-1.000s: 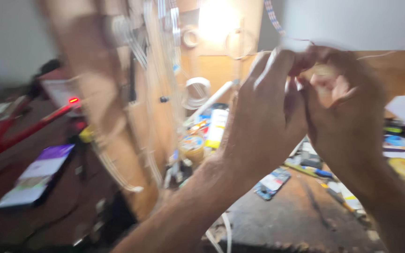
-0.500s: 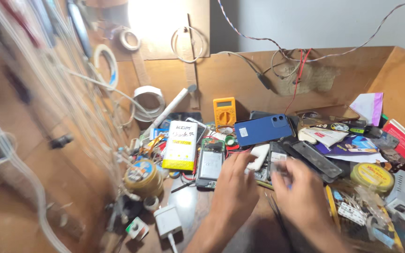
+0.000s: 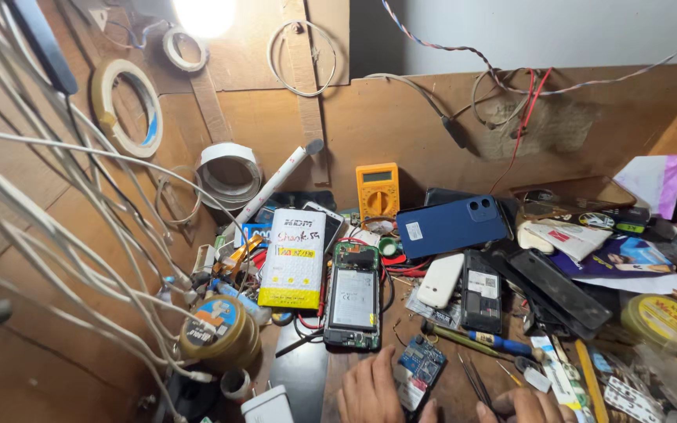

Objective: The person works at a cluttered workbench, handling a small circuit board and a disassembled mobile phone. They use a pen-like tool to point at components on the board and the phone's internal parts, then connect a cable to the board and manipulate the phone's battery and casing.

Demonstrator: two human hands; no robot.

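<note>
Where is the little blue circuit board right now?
In the head view, bottom middle: the blue circuit board lies beside the left hand, just below the opened phone.

By my fingers (image 3: 370, 388) sits a blue circuit board (image 3: 419, 366). Above it, a green-edged opened phone (image 3: 352, 298); beyond, a yellow multimeter (image 3: 377, 190), beside a blue phone (image 3: 451, 225).

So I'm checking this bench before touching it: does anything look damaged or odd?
Yes. The black phone at the centre lies with its back cover off, battery and circuit board bare. A small blue circuit board lies loose by the left hand. Tools and parts are strewn everywhere.
</note>
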